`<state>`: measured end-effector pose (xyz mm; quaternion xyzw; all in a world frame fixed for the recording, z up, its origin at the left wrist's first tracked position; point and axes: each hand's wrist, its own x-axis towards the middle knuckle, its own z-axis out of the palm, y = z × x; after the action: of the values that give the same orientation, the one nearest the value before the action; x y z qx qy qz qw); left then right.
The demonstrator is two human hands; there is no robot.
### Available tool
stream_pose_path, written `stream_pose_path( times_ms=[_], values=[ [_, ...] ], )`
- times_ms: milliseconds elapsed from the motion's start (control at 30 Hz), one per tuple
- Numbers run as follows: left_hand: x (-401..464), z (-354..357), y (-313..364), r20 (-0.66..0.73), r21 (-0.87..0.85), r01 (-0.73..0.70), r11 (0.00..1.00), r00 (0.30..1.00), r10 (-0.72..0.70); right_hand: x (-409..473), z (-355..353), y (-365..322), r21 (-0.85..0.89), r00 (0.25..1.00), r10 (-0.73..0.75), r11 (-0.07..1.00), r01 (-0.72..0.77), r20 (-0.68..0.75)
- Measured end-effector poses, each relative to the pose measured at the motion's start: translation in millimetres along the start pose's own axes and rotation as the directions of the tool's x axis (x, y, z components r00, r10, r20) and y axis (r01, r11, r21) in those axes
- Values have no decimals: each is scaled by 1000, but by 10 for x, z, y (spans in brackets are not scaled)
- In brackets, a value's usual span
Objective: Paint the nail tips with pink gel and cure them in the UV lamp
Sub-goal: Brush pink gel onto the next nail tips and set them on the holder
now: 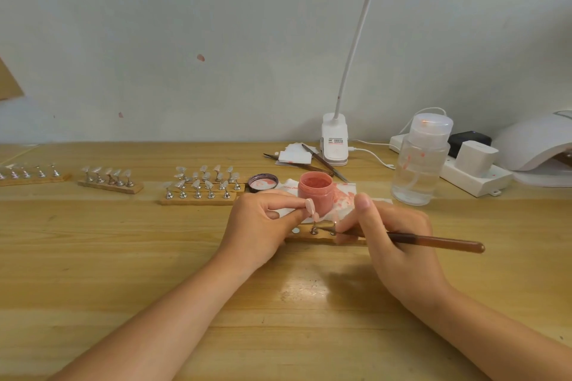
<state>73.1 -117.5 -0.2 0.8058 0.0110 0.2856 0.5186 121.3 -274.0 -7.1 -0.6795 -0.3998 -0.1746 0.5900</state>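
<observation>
My left hand (pixel 263 226) pinches a pale pink nail tip (pixel 309 206) on its small metal stand, just in front of the open jar of pink gel (pixel 315 192). My right hand (pixel 393 238) grips a brown-handled brush (pixel 433 241), its bristle end low beside the metal stands (pixel 315 229) on a wooden holder strip (pixel 309 237) between my hands. The white UV lamp (pixel 538 145) sits at the far right edge of the table.
Wooden strips with clear nail tips on stands (pixel 201 187) (pixel 110 179) (pixel 31 175) line the left. The jar lid (pixel 263 182), a stained tissue (pixel 343 195), a clear pump bottle (pixel 421 161), a clip desk lamp (pixel 334 142), spare brushes (pixel 322 164) and a power strip (pixel 473 176) stand behind.
</observation>
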Motion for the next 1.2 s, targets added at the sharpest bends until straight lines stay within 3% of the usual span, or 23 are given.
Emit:
stream_pose_path(
  times_ms=[500,633,733,833,1033,1133,1200],
  values=[
    [-6,-14,-24,26,-57,15,998,1000,-13,28,-10,-56,52,1000,22,998,-22,8],
    [3,-7,-22,23,-73,21,997,1000,-20,10,-12,-47,130,990,133,982,-138,45],
    [3,-11,-31,12,-81,36,996,999,-35,14,-32,-58,136,997,83,987,-82,1],
    [10,-24,-23,-2,-38,46,998,999,-47,47,-68,-70,65,999,-29,997,32,-46],
    [-29,-48,57,-9,78,-74,994,997,74,149,-183,35,-96,990,-54,995,41,-134],
    [-32,-74,46,-13,134,-51,990,998,53,185,-281,116,-257,994,-102,962,86,-49],
    [-31,-95,29,0,131,0,991,1000,0,191,-348,172,-435,986,-154,884,169,72]
  ],
)
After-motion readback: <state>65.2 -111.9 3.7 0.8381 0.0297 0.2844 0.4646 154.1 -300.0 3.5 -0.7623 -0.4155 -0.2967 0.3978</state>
